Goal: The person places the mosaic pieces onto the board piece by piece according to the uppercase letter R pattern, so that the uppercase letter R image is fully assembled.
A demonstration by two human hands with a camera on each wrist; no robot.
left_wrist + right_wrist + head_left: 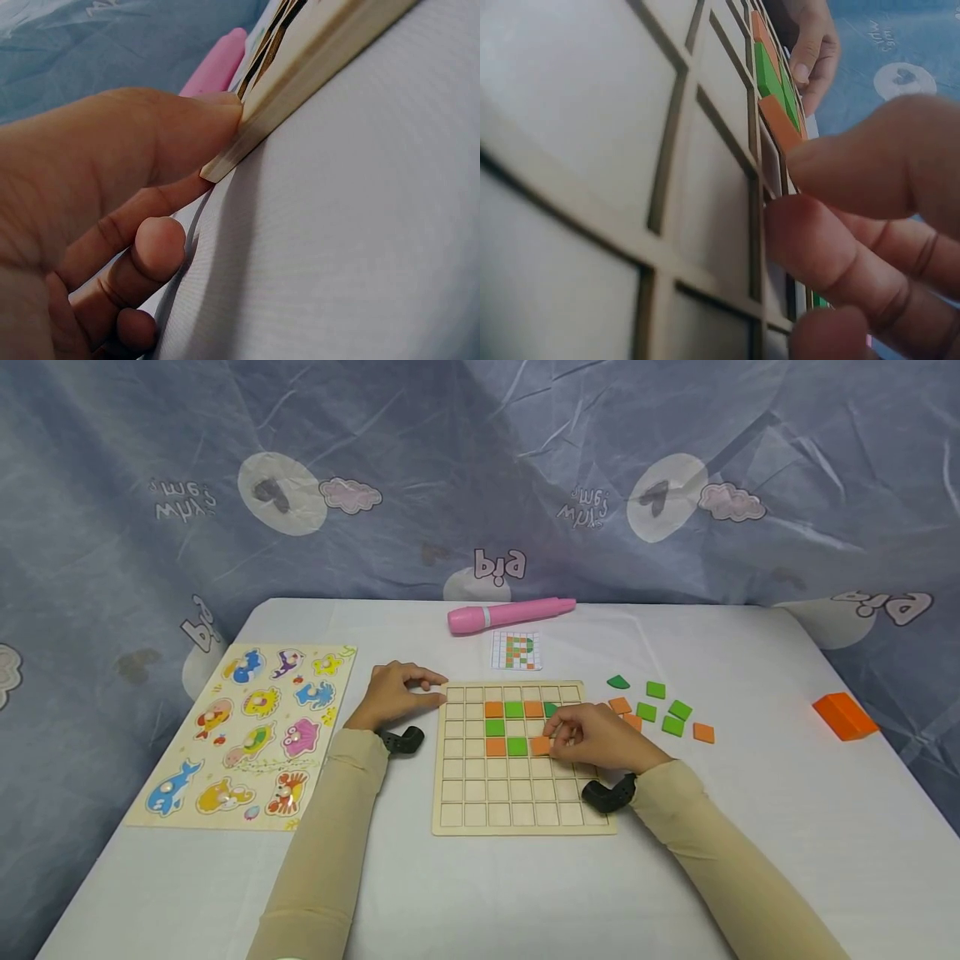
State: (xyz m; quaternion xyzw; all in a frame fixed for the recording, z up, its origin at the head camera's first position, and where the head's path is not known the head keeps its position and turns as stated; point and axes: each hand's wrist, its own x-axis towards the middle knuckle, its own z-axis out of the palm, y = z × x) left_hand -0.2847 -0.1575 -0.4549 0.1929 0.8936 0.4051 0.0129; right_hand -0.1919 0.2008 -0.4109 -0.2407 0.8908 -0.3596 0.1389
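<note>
A wooden grid board lies on the table, with orange and green square tiles set in some of its cells. My left hand holds the board's far left corner; in the left wrist view the thumb is at the board's edge and the index fingertip at the corner. Over the board, my right hand pinches an orange tile between thumb and fingers. That tile is at a cell just right of a green tile, and in the right wrist view the orange tile looks slightly tilted.
Loose green tiles and orange tiles lie right of the board. Behind it are a pattern card and a pink pen-shaped object. A sea-animal puzzle board lies at left, an orange block at far right.
</note>
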